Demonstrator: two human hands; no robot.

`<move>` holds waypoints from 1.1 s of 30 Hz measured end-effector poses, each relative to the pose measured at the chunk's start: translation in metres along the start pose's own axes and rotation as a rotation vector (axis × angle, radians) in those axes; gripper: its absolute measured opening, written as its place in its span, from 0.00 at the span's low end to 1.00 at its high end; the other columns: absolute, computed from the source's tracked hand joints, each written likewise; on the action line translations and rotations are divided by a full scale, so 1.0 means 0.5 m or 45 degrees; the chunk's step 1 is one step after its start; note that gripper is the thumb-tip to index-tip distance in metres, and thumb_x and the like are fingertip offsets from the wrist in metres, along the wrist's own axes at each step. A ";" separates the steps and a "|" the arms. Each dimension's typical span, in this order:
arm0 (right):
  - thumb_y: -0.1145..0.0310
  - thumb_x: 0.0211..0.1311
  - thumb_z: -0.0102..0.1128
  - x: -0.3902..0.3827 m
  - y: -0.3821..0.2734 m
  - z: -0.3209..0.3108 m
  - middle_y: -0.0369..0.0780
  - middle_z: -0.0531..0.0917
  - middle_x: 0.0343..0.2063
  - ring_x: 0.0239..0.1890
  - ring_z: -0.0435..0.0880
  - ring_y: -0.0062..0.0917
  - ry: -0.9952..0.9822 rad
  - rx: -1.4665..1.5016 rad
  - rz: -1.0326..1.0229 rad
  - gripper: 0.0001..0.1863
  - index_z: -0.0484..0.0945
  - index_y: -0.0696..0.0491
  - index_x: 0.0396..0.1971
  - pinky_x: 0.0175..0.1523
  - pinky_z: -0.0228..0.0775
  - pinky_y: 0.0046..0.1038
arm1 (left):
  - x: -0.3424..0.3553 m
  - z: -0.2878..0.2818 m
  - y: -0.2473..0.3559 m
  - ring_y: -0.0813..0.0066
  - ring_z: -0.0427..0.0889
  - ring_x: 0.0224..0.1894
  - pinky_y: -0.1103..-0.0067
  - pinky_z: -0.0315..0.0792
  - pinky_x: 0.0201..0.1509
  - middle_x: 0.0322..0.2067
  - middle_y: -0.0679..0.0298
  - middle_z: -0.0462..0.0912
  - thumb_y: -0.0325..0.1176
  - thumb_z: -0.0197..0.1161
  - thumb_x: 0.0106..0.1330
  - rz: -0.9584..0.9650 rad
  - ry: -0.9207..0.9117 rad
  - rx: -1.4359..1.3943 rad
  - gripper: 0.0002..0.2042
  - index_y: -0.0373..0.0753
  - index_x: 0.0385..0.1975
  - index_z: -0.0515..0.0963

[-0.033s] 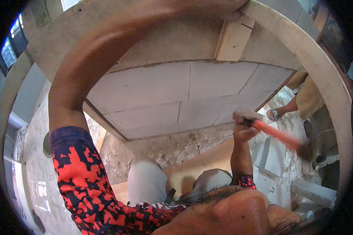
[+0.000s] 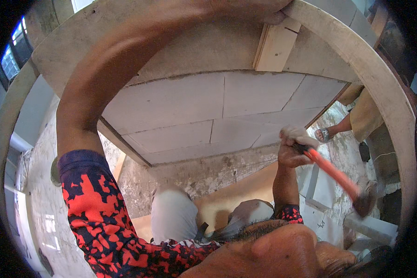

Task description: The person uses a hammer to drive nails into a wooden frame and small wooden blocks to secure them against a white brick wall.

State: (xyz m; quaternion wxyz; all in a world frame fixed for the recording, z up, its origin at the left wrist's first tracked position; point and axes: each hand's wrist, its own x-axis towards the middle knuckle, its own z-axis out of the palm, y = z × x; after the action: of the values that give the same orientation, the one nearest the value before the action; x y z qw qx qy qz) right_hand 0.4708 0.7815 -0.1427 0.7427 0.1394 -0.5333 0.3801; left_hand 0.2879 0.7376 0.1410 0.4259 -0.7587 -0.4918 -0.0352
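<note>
My right hand (image 2: 295,147) is closed round a hammer (image 2: 334,172) with an orange-red handle. Its dark head (image 2: 365,204) points down to the right, apart from the wall and boards. High in the view my left arm reaches across to a pale wooden block (image 2: 275,48), and my left hand (image 2: 273,11) is curled against the block's top end, partly cut off by the picture's edge. That block lies against a grey-brown board (image 2: 208,51) above a wall of white blocks (image 2: 171,99). Whether a nail is there, I cannot see.
A curved plank (image 2: 370,60) rims the right side. Beyond it stands another person, whose sandalled foot (image 2: 323,135) shows beside the wall. Pale block pieces (image 2: 370,227) lie at lower right, and a tan board (image 2: 236,190) lies by my knees.
The hammer has tilted further down, its head now lower and slightly to the right. My right hand has shifted a little right. My left hand stays at the block.
</note>
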 end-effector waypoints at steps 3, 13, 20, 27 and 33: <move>0.52 0.61 0.50 0.015 0.047 -0.045 0.33 0.67 0.14 0.15 0.63 0.22 -0.231 -0.801 0.329 0.20 0.69 0.55 0.24 0.19 0.53 0.27 | 0.009 -0.010 -0.003 0.59 0.80 0.20 0.68 0.74 0.23 0.15 0.53 0.76 0.35 0.47 0.62 -0.010 -0.083 0.023 0.14 0.26 0.35 0.68; 0.39 0.63 0.35 0.026 0.050 -0.040 0.36 0.66 0.13 0.15 0.62 0.21 -0.112 -0.434 0.023 0.30 0.65 0.53 0.21 0.20 0.55 0.22 | -0.004 -0.006 0.000 0.57 0.80 0.20 0.66 0.75 0.25 0.15 0.52 0.76 0.33 0.45 0.63 0.051 0.031 -0.067 0.16 0.24 0.40 0.67; 0.46 0.64 0.40 -0.001 -0.008 -0.007 0.34 0.64 0.11 0.12 0.62 0.24 -0.073 -0.012 0.071 0.26 0.62 0.54 0.17 0.20 0.55 0.27 | -0.001 0.001 -0.003 0.56 0.80 0.20 0.65 0.75 0.26 0.16 0.52 0.77 0.33 0.45 0.63 0.019 0.039 -0.024 0.15 0.25 0.40 0.67; 0.50 0.53 0.56 -0.018 0.044 -0.077 0.38 0.71 0.17 0.18 0.67 0.25 -0.003 -0.130 0.642 0.20 0.69 0.54 0.23 0.23 0.57 0.29 | -0.005 -0.004 -0.009 0.57 0.80 0.19 0.67 0.75 0.24 0.16 0.53 0.77 0.33 0.46 0.63 -0.008 0.026 -0.034 0.13 0.27 0.35 0.68; 0.38 0.58 0.45 0.025 0.083 -0.063 0.35 0.63 0.11 0.12 0.60 0.21 -0.003 -0.568 0.372 0.30 0.67 0.54 0.20 0.17 0.53 0.24 | 0.006 -0.004 0.008 0.58 0.79 0.19 0.68 0.75 0.23 0.15 0.53 0.76 0.33 0.47 0.62 0.001 0.005 -0.045 0.12 0.27 0.34 0.67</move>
State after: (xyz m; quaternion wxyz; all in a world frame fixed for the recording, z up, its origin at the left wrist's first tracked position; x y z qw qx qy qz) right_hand 0.4643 0.8339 -0.1520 0.6916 -0.1057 -0.6193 0.3564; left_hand 0.2934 0.7378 0.1411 0.4132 -0.7662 -0.4901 -0.0452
